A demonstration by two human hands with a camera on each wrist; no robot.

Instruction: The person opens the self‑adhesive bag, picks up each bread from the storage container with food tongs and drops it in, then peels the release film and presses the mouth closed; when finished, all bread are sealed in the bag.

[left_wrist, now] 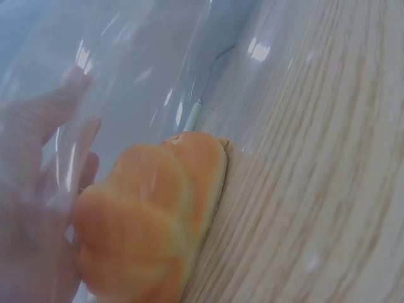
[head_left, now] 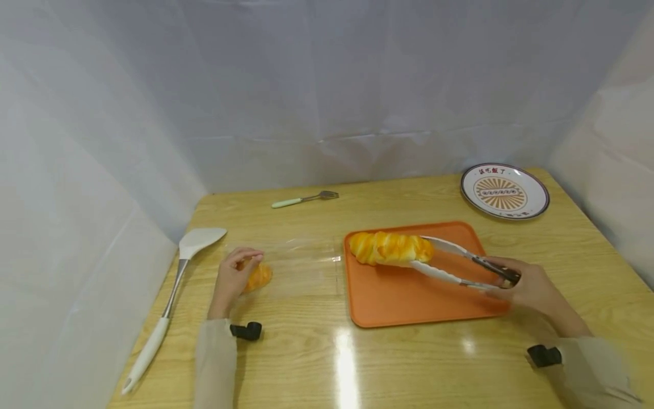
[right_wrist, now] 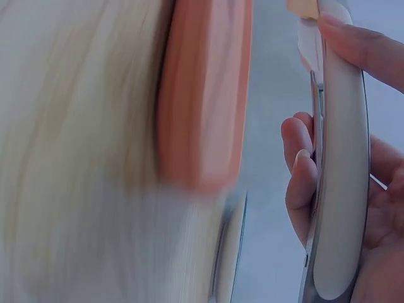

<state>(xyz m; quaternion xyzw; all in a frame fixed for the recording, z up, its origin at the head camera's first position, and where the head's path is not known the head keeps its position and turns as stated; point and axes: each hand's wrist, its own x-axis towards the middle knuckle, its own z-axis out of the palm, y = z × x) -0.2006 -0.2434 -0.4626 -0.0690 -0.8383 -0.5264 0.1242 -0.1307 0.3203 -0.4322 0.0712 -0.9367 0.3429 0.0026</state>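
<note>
In the head view my right hand (head_left: 526, 287) grips metal tongs (head_left: 472, 258) near their handle end. Their white tips lie on either side of the right end of a golden twisted bread (head_left: 403, 247), over an orange tray (head_left: 429, 307). Whether this is one long bread or two overlapping is unclear. My left hand (head_left: 237, 275), thumb and fingertips together, pinches the left edge of a clear plastic bag (head_left: 304, 267). Beside that hand is a smaller orange-brown bread roll (head_left: 259, 277), seen through film in the left wrist view; the bag's outline is faint.
A white-headed spatula (head_left: 171, 289) lies along the left side of the wooden table (head_left: 291, 358). Farther back is a fork (head_left: 305, 199) with a pale green handle. A patterned plate (head_left: 504, 191) stands at the back right. White sheeting (head_left: 317, 85) surrounds the table.
</note>
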